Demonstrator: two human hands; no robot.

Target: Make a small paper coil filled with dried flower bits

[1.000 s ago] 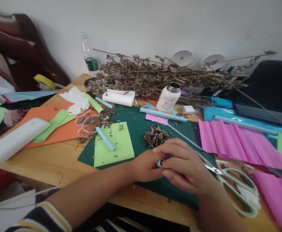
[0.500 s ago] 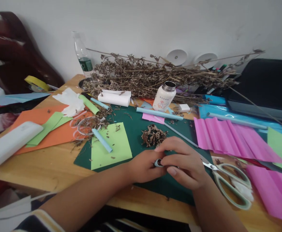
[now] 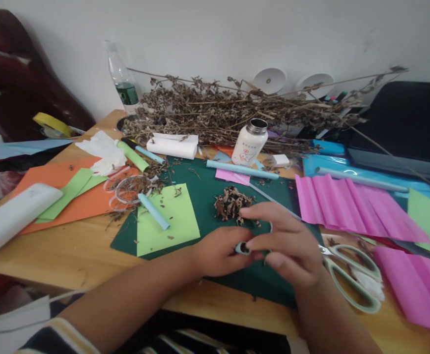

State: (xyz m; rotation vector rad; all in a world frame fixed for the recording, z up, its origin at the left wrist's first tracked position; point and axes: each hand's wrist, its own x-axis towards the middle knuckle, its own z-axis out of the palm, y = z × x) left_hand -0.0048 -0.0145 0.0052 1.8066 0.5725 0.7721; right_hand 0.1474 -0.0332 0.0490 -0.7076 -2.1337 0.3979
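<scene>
Curled around a small light-blue paper tube point(image 3: 242, 249), my left hand point(image 3: 218, 251) keeps its open end up. Dark bits of dried leaf show inside that opening. My right hand point(image 3: 292, 246) is close over it, fingers apart, one fingertip right at the tube's rim. I make out nothing held in the right hand. Just beyond both hands, a small heap of dried leaves point(image 3: 233, 202) lies on the green cutting mat point(image 3: 207, 196). Scissors point(image 3: 351, 275) with pale green handles rest to the right, their blades partly hidden by my right hand.
A white bottle point(image 3: 249, 142) stands uncapped behind the mat, near a long blue paper tube point(image 3: 242, 169). Dried branches point(image 3: 207, 108) spread along the wall. Pink crepe paper point(image 3: 351, 204) covers the right. Green paper point(image 3: 166, 216) with another blue tube point(image 3: 154, 211) lies left.
My right hand's fingers have spread wider and lifted slightly from the tube's opening. My left hand still grips the tube in about the same place. The view has shifted slightly.
</scene>
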